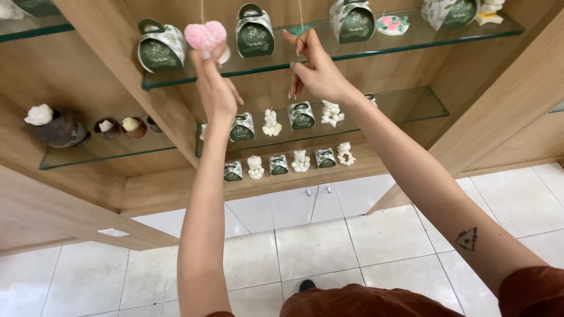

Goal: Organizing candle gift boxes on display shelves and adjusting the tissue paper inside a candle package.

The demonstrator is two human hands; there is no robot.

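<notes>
Left hand (214, 88), raised to the top glass shelf (411, 41): fingertips pinched on a pink heart-shaped piece (205, 34), nubbly and matte, held at the shelf's front edge between two gift boxes. Right hand (317, 70), raised beside it: thumb and forefinger pinched near a small teal tag (301, 29) on a thin cord, contact too small to confirm; other fingers loosely curled. Top shelf, clear glass with green edge: four small gift boxes, white card with dark green oval labels and arched handles, the leftmost (160, 47) just beside the heart; a round white plaque with pink flower (392, 24); a pale cream figure (489, 12) at far right. Middle glass shelf (423, 108): two like boxes among white moulded figures. Wooden bottom ledge (176, 191): three smaller boxes alternating with white figures, one ring-shaped (345, 155). Left bay, glass shelf (88, 155): dark rough bowl with white lumpy piece (53, 126); small brown cups with pale fillings. Surround: light wood-grain panels; white glossy floor tiles (329, 246) below.
</notes>
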